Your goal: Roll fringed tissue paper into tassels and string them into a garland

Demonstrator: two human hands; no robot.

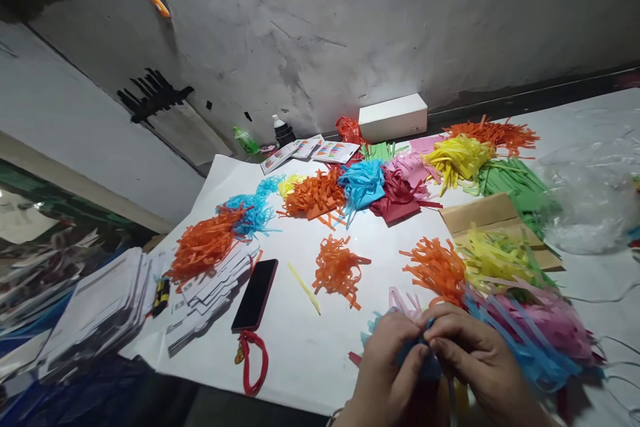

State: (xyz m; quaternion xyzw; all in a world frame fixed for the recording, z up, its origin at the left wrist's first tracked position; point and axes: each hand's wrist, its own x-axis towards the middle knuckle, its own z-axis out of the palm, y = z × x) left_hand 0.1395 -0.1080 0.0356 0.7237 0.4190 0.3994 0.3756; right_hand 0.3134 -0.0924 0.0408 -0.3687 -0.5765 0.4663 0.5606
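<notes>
Near the table's front edge, my left hand (387, 360) and my right hand (473, 353) meet fingertip to fingertip. Both are closed in a pinch on blue fringed paper (425, 365), partly hidden behind the fingers. A thin strand hangs below my right fingers; its kind is unclear. Just beyond the hands lies an orange paper fringe (440, 270). To their right spreads a pile of blue paper strips (535, 347) with a pink paper fringe (550, 320). Farther left, a loose orange paper fringe (337, 270) lies on the white table surface (295, 360).
Left of the hands are a yellow strip (305, 290), a phone (255, 297) with a red cord (255, 363), and stacked white cards (210, 293). Coloured fringes line the back, near a white box (393, 117). Clear plastic (593, 193) and thin wires (620, 347) lie right.
</notes>
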